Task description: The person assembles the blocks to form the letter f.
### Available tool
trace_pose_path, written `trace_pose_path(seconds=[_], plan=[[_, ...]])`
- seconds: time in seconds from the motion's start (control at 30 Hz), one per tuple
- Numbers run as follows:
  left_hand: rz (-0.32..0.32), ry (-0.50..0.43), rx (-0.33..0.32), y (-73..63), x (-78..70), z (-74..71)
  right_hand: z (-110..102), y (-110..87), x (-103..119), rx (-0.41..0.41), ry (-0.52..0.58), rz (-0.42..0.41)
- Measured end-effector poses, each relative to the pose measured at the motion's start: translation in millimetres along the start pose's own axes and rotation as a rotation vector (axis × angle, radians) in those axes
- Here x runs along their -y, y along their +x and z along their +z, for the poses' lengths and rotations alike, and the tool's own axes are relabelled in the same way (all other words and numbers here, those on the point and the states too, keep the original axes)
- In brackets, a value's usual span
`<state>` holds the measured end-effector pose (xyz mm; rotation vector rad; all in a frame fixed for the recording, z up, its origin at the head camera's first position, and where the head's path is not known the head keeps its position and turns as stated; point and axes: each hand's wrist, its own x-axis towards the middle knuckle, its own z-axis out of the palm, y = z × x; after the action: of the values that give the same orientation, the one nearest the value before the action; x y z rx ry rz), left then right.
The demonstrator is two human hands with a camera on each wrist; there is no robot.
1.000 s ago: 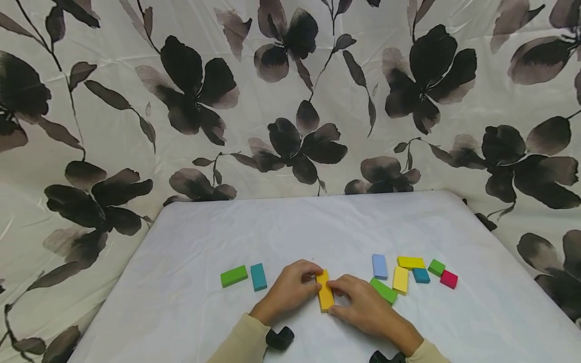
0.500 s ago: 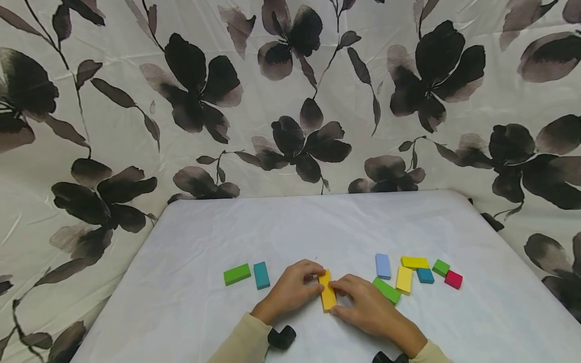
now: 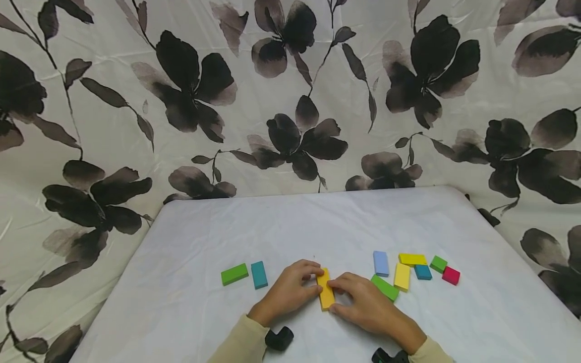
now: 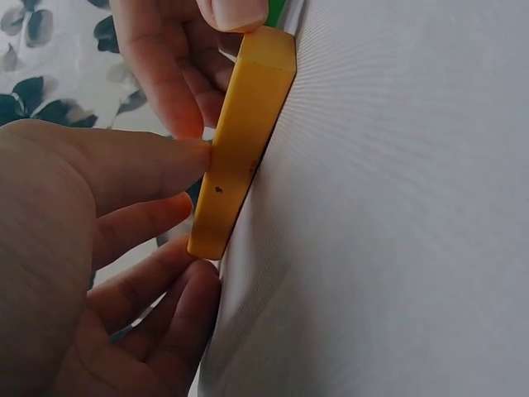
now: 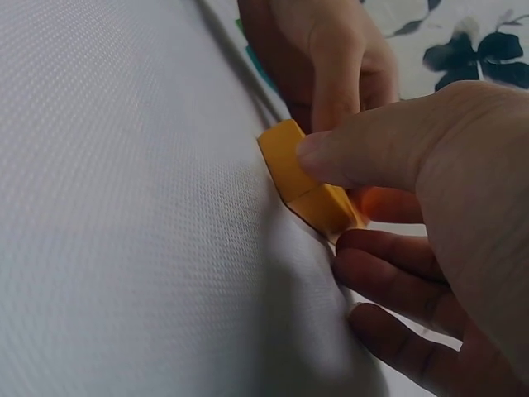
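The middle block [image 3: 326,297] is orange-yellow, the rightmost block [image 3: 451,276] red, the table [image 3: 272,227] white, the backdrop cloth [image 3: 254,111] off-white with black-grey flowers.

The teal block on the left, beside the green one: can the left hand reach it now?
Probably yes: the left hand is close by, with only white cloth between it and the teal block. It would likely need to release the orange block first.

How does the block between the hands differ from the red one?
The orange block is long and narrow; the red block is short and stubby. The left hand and right hand pinch the orange block, while neither touches the red block. Both blocks lie on the white cloth.
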<state>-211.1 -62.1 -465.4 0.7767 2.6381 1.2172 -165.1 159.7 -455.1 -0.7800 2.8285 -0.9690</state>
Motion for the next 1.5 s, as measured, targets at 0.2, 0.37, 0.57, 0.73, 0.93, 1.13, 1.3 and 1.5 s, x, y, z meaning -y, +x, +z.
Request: trace_pose_path(seconds=[0.2,0.37,0.57,0.73,0.93,1.13,1.3,1.5], plan=[[-0.001,0.039,0.024,-2.6,-1.7,-1.5,-1.6,1.2,-1.3,-0.002,0.014,-0.008],[0.000,0.081,0.040,-6.3,-3.1,-0.3,-1.5,0.2,-3.0,0.016,0.025,0.011],[0.018,0.119,0.045,-10.2,-4.7,-3.0,-1.1,0.0,-3.9,-0.004,0.038,-0.003],[0.019,0.169,0.066,-16.3,-7.4,-6.7,-1.4,0.1,-4.1,-0.021,0.045,0.000],[0.043,0.244,0.070,-22.6,-8.7,-8.0,-6.8,-1.4,-6.2,-0.075,0.052,-0.007],[0.095,0.284,0.070,-24.5,-9.9,-6.3,-17.7,-6.5,-11.4,-0.162,0.067,0.022],[0.134,0.291,0.085,-25.8,-13.5,-5.8,-28.3,-12.7,-16.9,-0.241,0.049,0.047],[0.146,0.316,0.102,-30.3,-10.7,-3.5,-34.5,-20.3,-27.7,-0.317,0.016,0.083]])
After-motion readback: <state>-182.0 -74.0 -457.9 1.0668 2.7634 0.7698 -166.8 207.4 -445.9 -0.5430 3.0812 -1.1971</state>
